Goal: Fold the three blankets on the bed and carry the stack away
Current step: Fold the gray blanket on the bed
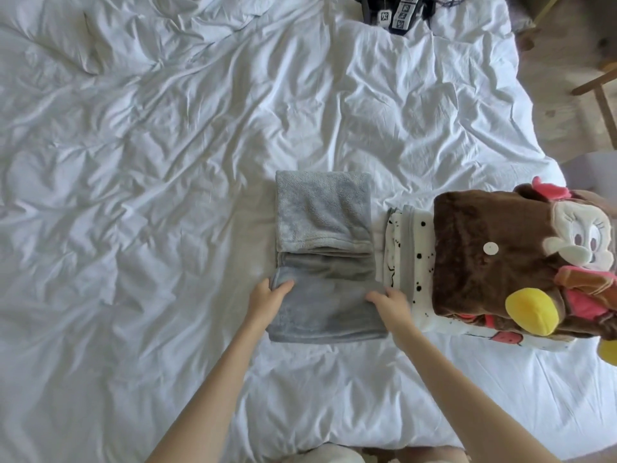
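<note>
Both forearms at lower frame, my left hand (267, 295) pinched the near-left corner of the grey blanket (320, 215), my right hand (390, 304) its near-right corner, blanket part-folded at centre frame on the white bed (150, 168), brown mouse blanket (484, 269) atop the spotted white blanket (412, 252) just right.

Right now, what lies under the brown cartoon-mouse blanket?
A folded white blanket with black spots lies under the brown blanket, with its left and near edges showing. Its middle is covered, so anything between or beneath them is hidden.
</note>
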